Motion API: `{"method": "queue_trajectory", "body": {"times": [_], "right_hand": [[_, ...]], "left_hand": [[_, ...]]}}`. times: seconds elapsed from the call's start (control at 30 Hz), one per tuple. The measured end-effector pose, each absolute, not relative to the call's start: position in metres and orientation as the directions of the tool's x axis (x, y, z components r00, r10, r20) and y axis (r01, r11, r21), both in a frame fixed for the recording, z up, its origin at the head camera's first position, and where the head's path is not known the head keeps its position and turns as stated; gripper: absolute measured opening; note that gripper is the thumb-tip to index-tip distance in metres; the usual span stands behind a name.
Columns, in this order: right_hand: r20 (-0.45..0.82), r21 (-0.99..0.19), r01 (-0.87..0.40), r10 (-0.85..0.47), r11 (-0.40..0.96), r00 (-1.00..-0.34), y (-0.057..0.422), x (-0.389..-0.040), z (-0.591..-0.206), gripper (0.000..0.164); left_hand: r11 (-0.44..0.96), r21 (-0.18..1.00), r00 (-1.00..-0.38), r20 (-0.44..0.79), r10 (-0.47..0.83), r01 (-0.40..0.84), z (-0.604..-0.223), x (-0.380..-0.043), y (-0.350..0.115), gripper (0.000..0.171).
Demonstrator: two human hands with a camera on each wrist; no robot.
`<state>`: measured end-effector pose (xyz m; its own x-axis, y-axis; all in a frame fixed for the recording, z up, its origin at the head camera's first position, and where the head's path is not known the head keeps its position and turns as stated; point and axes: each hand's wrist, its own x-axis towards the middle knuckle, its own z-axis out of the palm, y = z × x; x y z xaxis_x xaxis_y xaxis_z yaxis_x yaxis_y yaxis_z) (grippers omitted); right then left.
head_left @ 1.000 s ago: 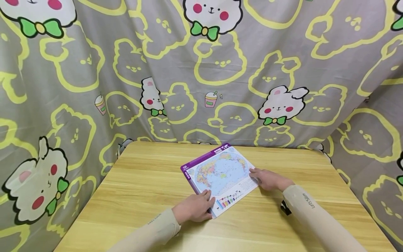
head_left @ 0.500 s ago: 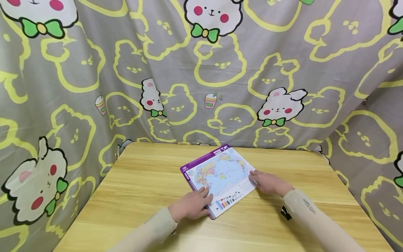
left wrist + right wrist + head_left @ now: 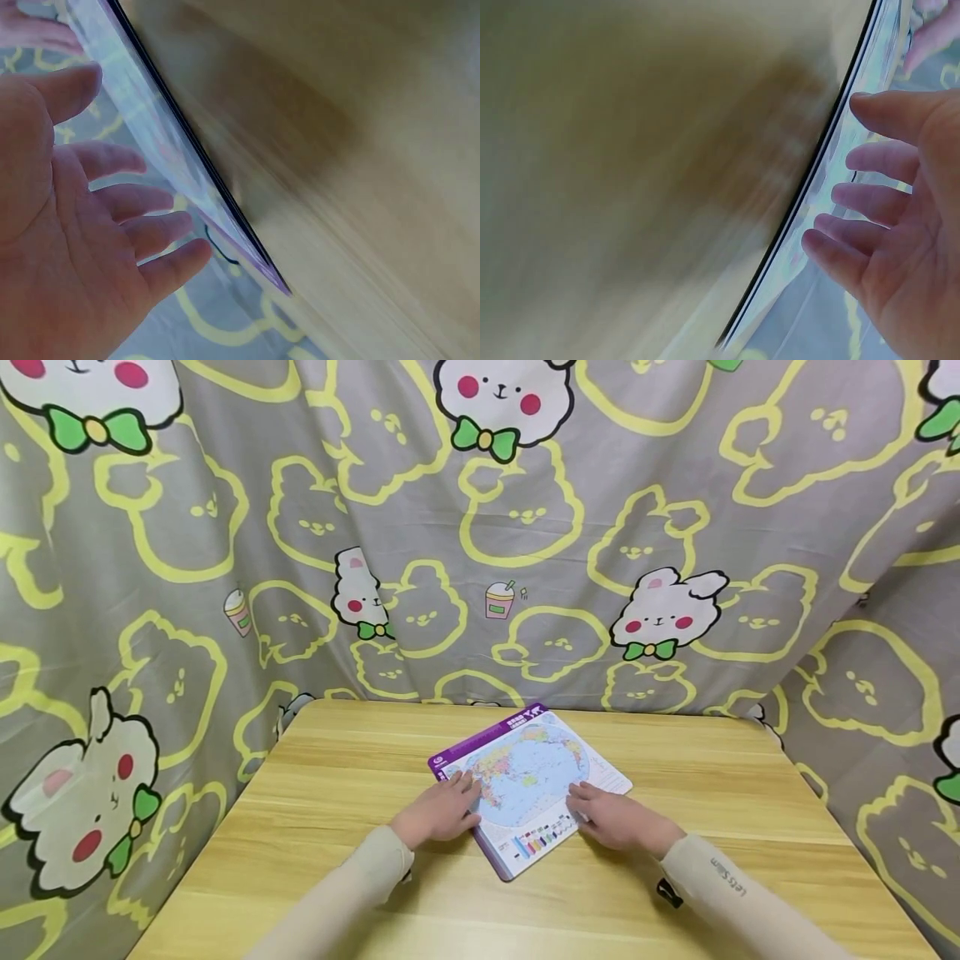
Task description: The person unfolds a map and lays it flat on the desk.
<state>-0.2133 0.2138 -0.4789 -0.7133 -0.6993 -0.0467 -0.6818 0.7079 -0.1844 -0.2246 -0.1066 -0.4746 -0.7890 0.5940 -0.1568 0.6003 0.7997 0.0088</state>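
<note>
A thin world map board with a purple top border lies at a slant on the wooden table. At its left edge is my left hand, fingertips over the border. My right hand is at the lower right edge, fingertips over the printed face. In the left wrist view, the left hand has its fingers spread and relaxed beside the board's dark edge. The right wrist view shows the right hand with loosely extended fingers near the board. Neither hand grips it.
The wooden table has its far edge against a grey curtain printed with rabbits and yellow outlines. Curtain also hangs at both sides. A small black item shows under the right sleeve.
My left hand has slid farther up the board's left edge. The right hand has moved left and slightly nearer along the lower right edge. The board has hardly moved.
</note>
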Motion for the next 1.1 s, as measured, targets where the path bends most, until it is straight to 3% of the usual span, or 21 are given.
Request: {"method": "queue_trajectory", "body": {"times": [0.7, 1.1], "right_hand": [[-0.026, -0.101, -0.815, -0.821, 0.57, -0.571, 0.158, -0.183, -0.476, 0.042], [-0.051, -0.072, -0.832, -0.835, 0.55, -0.547, 0.141, -0.174, -0.476, 0.046]], "left_hand": [[0.845, 0.084, -0.826, -0.18, 0.535, 0.529, -0.474, -0.264, -0.121, 0.06], [0.849, 0.135, -0.82, -0.223, 0.528, 0.51, -0.477, -0.273, -0.126, 0.06]]}}
